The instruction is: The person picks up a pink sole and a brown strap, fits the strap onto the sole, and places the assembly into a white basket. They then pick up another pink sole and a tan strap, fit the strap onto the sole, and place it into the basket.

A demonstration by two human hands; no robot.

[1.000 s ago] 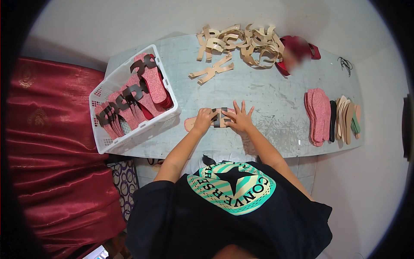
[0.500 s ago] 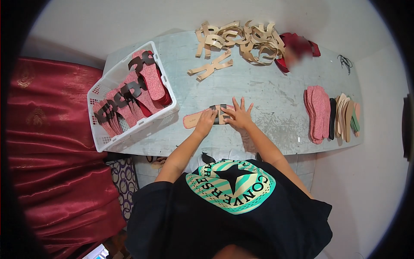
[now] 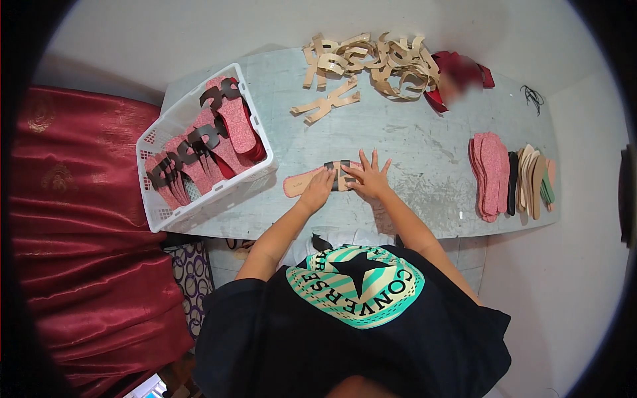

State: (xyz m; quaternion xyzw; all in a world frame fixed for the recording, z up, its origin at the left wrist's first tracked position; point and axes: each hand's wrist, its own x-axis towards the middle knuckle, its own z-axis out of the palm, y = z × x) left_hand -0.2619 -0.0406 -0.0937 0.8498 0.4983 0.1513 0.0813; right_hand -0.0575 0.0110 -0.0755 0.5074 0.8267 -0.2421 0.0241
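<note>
A pink sandal sole [image 3: 298,183] lies flat on the grey table [image 3: 411,146], its heel end pointing left. A black strap piece [image 3: 337,166] lies across its front part. My left hand [image 3: 318,188] presses down on the sole just left of the strap, fingers together. My right hand [image 3: 368,179] rests on the strap's right side with its fingers spread. The front end of the sole is hidden under both hands.
A white basket [image 3: 199,199] at the table's left holds several pink soles with black straps. Tan strap cut-outs [image 3: 365,63] are piled at the far edge beside red pieces [image 3: 458,73]. Stacks of pink soles [image 3: 490,176] and tan insoles [image 3: 533,182] stand at right. Red cloth [image 3: 86,232] lies left.
My left hand has slid a little to the right along the sole, closer to the strap. My right hand stays on the strap.
</note>
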